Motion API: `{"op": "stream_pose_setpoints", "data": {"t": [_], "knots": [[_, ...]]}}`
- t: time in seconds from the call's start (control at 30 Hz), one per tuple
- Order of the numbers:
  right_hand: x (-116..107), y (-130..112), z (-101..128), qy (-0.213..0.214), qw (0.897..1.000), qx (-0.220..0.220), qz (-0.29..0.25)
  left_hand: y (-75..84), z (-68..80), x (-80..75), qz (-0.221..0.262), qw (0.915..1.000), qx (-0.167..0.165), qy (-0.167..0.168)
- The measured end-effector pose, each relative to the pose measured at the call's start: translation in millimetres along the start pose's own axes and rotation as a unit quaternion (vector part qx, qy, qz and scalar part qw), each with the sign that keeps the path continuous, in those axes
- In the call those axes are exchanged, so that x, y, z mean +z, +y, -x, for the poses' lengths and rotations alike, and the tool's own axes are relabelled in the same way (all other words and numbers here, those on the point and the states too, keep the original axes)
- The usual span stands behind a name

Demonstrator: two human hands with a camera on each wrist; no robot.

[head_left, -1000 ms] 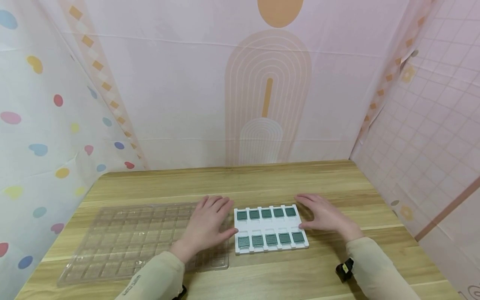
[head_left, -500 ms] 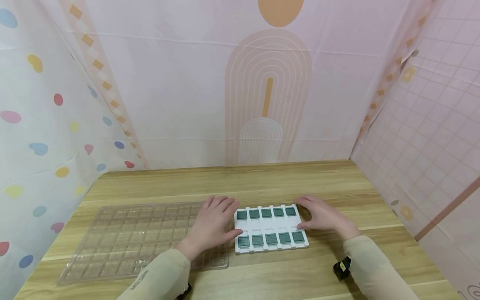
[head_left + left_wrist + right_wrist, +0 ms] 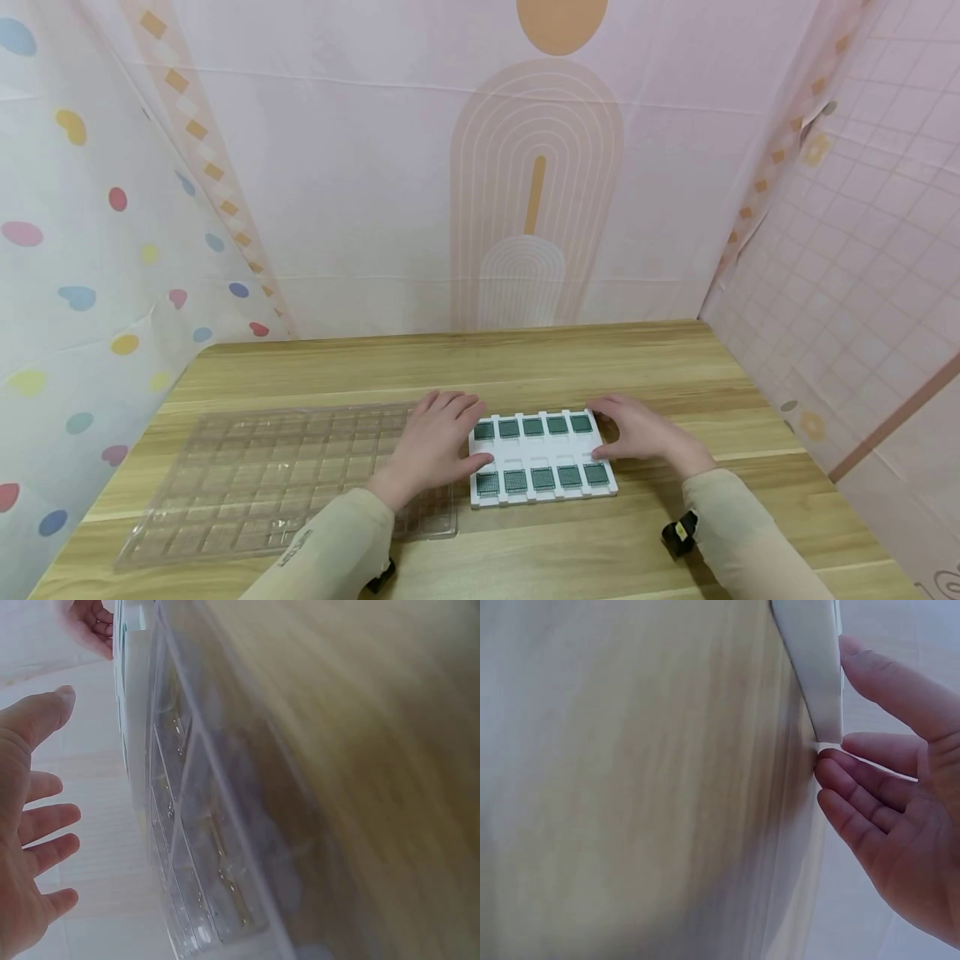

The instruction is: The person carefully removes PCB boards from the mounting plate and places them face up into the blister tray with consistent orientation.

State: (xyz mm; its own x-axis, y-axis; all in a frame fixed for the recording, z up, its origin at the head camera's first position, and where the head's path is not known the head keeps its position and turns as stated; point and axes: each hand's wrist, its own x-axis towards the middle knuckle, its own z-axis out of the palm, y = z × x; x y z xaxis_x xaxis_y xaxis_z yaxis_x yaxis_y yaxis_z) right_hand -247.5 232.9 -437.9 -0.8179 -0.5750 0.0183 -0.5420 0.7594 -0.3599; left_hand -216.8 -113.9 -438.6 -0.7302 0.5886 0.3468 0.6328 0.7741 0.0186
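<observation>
White tray [image 3: 542,458]: rectangular, flat on the tabletop [image 3: 525,358], lying between the two hands. It carries two rows of five small green squares, one row along the far edge and one along the near edge.

Left hand [image 3: 433,444]: fingers spread and nearly straight, palm down, resting over the right end of the clear tray and touching the left edge of the white tray; thumb tip at that tray's left side. In the left wrist view the fingers [image 3: 46,822] are splayed and hold nothing.

Right hand [image 3: 639,432]: fingers relaxed and slightly bent, set against the right edge of the white tray. In the right wrist view the fingertips [image 3: 832,766] touch the tray's corner; nothing is pinched.

Clear tray [image 3: 255,479]: transparent plastic sheet with a grid of shallow pockets, lying on the tabletop to the left of the left hand, its right end just beside the white tray.

Surround: pink patterned backdrop behind and to both sides.
</observation>
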Motion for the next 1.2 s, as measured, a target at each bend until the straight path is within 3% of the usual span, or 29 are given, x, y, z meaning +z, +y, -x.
{"op": "stream_pose_setpoints", "data": {"t": [0.87, 1.2], "knots": [[-0.8, -11.0, -4.7, 0.003, 0.997, 0.014, -0.079, 1.8, -15.7, -2.7, 0.05, 0.9965, -0.045, -0.05], [0.9, -12.7, -7.5, -0.003, 0.997, 0.039, -0.065, 1.2, -22.8, -9.0, 0.058, 0.9928, -0.068, -0.08]]}}
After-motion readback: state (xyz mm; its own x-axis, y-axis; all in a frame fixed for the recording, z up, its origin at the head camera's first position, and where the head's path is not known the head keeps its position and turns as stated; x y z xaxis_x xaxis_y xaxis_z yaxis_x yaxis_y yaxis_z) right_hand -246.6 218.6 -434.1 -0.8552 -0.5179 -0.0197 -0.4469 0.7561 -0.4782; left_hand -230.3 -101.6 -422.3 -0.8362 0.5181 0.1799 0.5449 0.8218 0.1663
